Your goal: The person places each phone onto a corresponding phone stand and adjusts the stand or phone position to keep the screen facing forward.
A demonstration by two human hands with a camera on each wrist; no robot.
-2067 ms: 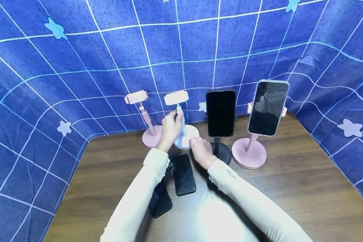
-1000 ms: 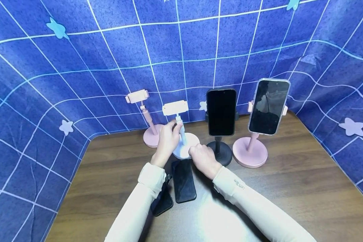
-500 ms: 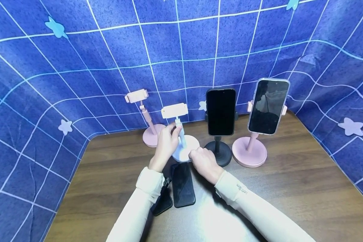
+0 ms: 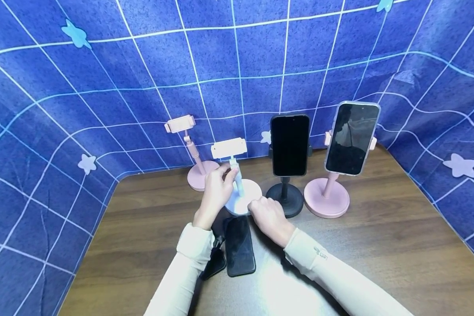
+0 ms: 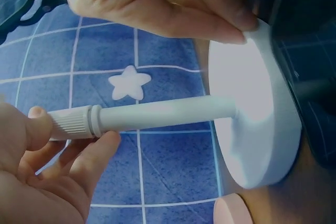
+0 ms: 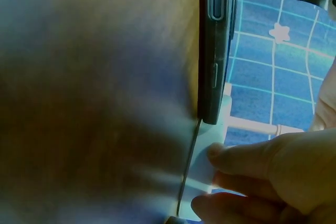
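Observation:
A white and pale blue phone stand (image 4: 240,193) with an unoccupied clamp stands on the table, centre in the head view. My left hand (image 4: 216,188) holds its pole at the ribbed collar (image 5: 73,123), thumb on one side and fingers on the other. My right hand (image 4: 269,219) grips the rim of its round base (image 5: 247,108) with thumb and fingers. A black phone (image 4: 240,248) lies flat just in front of the base, its far end close to it. A second dark phone (image 4: 214,264) lies partly hidden under my left forearm.
Left of the hands stands a small pink phone stand (image 4: 197,164). To the right are a black stand (image 4: 286,199) bearing a black phone (image 4: 289,145) and a pink stand (image 4: 327,197) bearing a pale-edged phone (image 4: 351,138). Blue star-patterned cloth (image 4: 142,101) hangs behind the table.
The white and blue stand has come towards me, with both hands on it. The flat black phone in front of its base has also shifted towards me. The other stands stay put.

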